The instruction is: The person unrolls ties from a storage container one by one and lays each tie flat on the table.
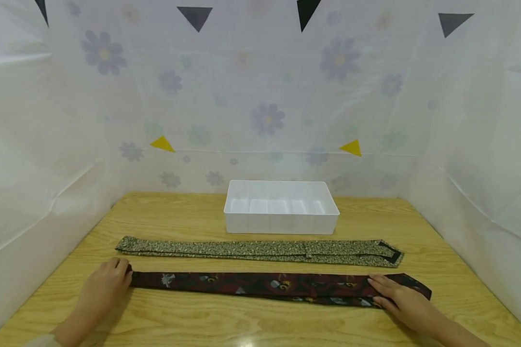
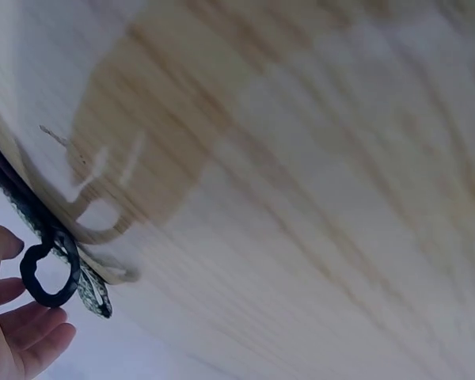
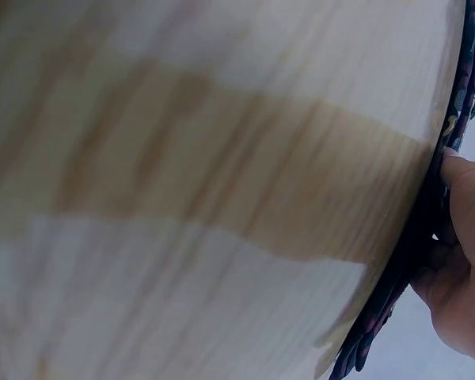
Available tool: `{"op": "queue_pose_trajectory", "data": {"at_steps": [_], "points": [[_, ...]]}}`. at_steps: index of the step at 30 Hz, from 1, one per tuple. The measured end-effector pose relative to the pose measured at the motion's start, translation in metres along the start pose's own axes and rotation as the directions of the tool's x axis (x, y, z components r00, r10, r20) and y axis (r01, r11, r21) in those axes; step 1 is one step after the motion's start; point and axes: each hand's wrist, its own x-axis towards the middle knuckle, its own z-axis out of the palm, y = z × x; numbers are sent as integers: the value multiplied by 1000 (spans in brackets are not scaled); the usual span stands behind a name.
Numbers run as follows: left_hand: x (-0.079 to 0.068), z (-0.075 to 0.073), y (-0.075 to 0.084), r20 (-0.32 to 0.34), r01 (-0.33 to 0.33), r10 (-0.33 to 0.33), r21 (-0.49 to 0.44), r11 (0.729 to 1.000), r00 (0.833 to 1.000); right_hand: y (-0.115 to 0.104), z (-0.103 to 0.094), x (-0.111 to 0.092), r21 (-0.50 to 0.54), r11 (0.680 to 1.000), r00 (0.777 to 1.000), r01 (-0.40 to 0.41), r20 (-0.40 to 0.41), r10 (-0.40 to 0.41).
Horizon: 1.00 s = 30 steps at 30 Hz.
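A dark red and black necktie (image 1: 260,283) with printed figures lies folded lengthwise across the front of the table. At its narrow left end is my left hand (image 1: 106,284). The left wrist view shows the end as a round dark loop (image 2: 29,273) between thumb and fingers, with the thumb apart from the fingertips. My right hand (image 1: 405,303) rests on the wide right end, fingers extended over the cloth. From the right wrist, thumb and fingers touch the tie's edge (image 3: 412,237). Behind it lies a second, olive-patterned necktie (image 1: 243,248), folded likewise and roughly parallel.
A white rectangular plastic box (image 1: 282,224) with ridges inside stands behind both ties, near the table's back. Pale flower-printed sheeting (image 1: 243,96) hangs around the back and sides of the wooden table (image 1: 191,318).
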Motion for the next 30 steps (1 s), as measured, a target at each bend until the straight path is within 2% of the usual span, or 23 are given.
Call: {"op": "queue_pose_trajectory", "data": {"at_steps": [5,10,13,15,17,20,22,24,26,30], "points": [[-1,-6,-3,112,53,-52,-4,999,992,0,0,0,-9,1000,1000,1,1,-1],[-1,-9,-5,142,84,-82,-11,996,987,-1,-1,1,3,1000,1000,-7,11,7],[-1,-9,-6,203,153,-141,-44,987,969,-1,-1,1,9,1000,1000,-12,17,11],[0,-9,-8,269,221,-195,-72,973,943,-1,-1,0,7,1000,1000,-13,16,13],[1,-10,-10,348,304,-255,-94,948,902,-1,-1,0,2,1000,1000,-11,11,11],[2,-10,-13,426,407,-326,-112,907,844,-1,0,0,-13,1000,1000,-9,5,9],[2,-9,-16,458,462,-362,-124,878,811,-1,0,0,-11,1000,1000,-7,10,7],[3,-8,-19,476,502,-388,-136,854,789,-1,-1,0,-10,1000,1000,-8,19,8],[4,-7,-22,504,540,-411,-138,830,760,-1,-1,0,-5,1000,1000,-5,24,6],[4,-6,-25,528,594,-446,-144,791,723,-1,-1,0,-9,1000,1000,2,20,-2]]}}
